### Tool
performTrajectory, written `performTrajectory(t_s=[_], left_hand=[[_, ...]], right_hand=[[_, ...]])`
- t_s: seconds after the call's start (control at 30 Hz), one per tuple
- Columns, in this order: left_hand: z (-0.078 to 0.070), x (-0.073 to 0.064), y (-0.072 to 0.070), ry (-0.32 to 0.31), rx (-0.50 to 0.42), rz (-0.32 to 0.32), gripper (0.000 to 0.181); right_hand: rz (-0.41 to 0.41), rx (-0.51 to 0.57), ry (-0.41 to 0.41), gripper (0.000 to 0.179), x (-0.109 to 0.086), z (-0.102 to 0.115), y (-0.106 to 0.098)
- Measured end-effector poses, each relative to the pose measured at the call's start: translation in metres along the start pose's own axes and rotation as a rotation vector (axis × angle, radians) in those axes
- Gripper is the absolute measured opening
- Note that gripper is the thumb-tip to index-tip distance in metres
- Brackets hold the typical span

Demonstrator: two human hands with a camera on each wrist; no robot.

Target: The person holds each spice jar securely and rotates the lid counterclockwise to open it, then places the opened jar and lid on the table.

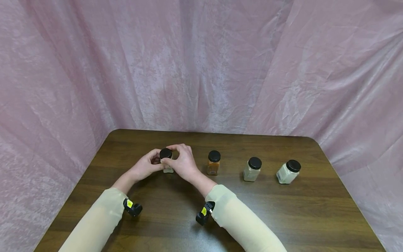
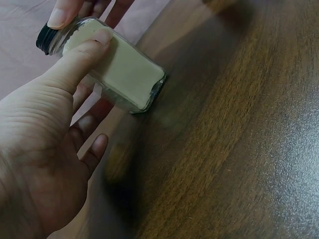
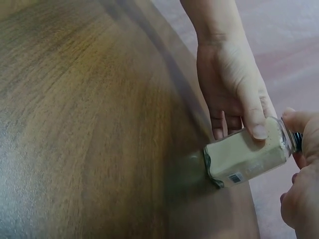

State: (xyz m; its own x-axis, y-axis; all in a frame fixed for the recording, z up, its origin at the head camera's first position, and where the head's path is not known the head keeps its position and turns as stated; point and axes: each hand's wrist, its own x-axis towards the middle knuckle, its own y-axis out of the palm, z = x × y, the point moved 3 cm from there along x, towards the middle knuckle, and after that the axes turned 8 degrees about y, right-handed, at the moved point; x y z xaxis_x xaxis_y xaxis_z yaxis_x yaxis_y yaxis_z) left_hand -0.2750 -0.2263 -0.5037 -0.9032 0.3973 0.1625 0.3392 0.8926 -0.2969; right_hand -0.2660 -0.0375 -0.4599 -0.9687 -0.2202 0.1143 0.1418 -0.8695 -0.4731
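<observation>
A clear spice jar [image 2: 127, 69] of pale beige powder, with a black lid [image 1: 165, 153], is between both hands at the left part of the table. My left hand [image 1: 146, 167] grips the jar's body, thumb flat along one face and fingers behind it. From the other side, my right hand [image 1: 185, 163] pinches the jar at its lid and neck with thumb and fingers. In the right wrist view the jar's base is close over the wood, and a small barcode label [image 3: 235, 178] shows low on its side.
To the right, a jar of orange-brown powder [image 1: 213, 166] stands on the brown wooden table [image 1: 167, 220]. Farther right come two more black-lidded jars, one of pale powder [image 1: 251, 173] and one of whitish powder [image 1: 285, 175]. A pink curtain [image 1: 195, 70] hangs behind the table's rear edge.
</observation>
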Motion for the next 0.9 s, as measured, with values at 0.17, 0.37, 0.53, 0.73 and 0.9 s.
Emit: performTrajectory(t_s=[0.17,0.37,0.53,0.73,0.9], left_hand=[[-0.001,-0.001,0.0,0.0,0.009,-0.003,0.043],[0.0,-0.001,-0.001,0.005,0.021,-0.011,0.04],[0.0,-0.002,0.0,0.004,0.029,-0.008,0.041],[-0.001,-0.002,0.0,-0.015,0.043,-0.001,0.044],[-0.001,-0.002,-0.001,-0.023,0.051,-0.002,0.045]], right_hand=[[0.044,-0.017,-0.009,0.046,0.001,-0.001,-0.003],[0.121,-0.02,-0.008,0.047,0.004,-0.003,-0.005],[0.166,-0.022,-0.004,0.045,0.006,-0.003,-0.008],[0.219,-0.054,-0.048,0.045,0.009,-0.002,-0.009],[0.278,-0.095,-0.075,0.047,0.01,-0.001,-0.011]])
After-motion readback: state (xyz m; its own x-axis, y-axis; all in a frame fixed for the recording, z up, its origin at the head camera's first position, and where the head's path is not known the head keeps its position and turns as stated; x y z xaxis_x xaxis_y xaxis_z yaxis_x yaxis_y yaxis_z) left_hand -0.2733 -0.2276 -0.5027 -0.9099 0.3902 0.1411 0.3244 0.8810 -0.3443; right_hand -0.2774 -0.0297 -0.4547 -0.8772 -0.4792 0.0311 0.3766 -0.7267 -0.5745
